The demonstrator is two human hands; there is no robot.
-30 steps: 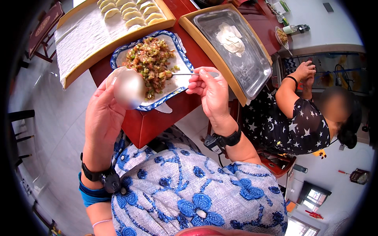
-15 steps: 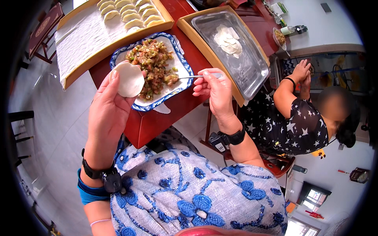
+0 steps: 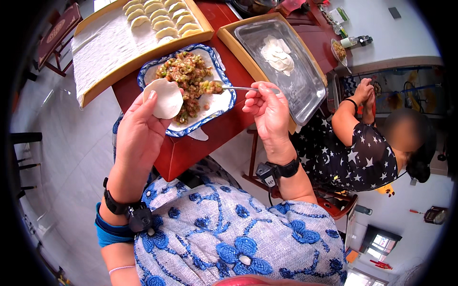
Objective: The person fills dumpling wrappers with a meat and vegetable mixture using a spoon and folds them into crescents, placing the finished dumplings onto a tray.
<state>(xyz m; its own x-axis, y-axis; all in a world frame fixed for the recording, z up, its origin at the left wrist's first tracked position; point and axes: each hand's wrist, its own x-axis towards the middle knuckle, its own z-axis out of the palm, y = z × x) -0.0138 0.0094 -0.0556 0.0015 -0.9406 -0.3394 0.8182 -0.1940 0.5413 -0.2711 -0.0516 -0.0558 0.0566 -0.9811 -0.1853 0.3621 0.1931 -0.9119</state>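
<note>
- Left hand (image 3: 139,136), left of centre: thumb in front and fingers behind, pinching a dough wrapper (image 3: 166,101), a thin, matte, nearly round pale disc overlapping the dish's left part in view.
- Right hand (image 3: 269,112), right of centre: thumb and fingertips pinching a slim metal spoon (image 3: 244,88), its far end loaded with moist filling.
- Upper centre: glazed white dish (image 3: 217,106) with blue-patterned rim; coarse mound of chopped filling (image 3: 186,66), green and reddish brown.
- Upper left: cloth-lined wooden tray (image 3: 102,55); rows of crescent-shaped dumplings (image 3: 164,32).
- Upper right of centre: shiny, round-cornered metal tray (image 3: 298,93); overlapping pile of wrappers (image 3: 277,55).
- Pose: forearms raised on either side of the glossy red counter (image 3: 183,157); right fingers curled, palm leftward.
</note>
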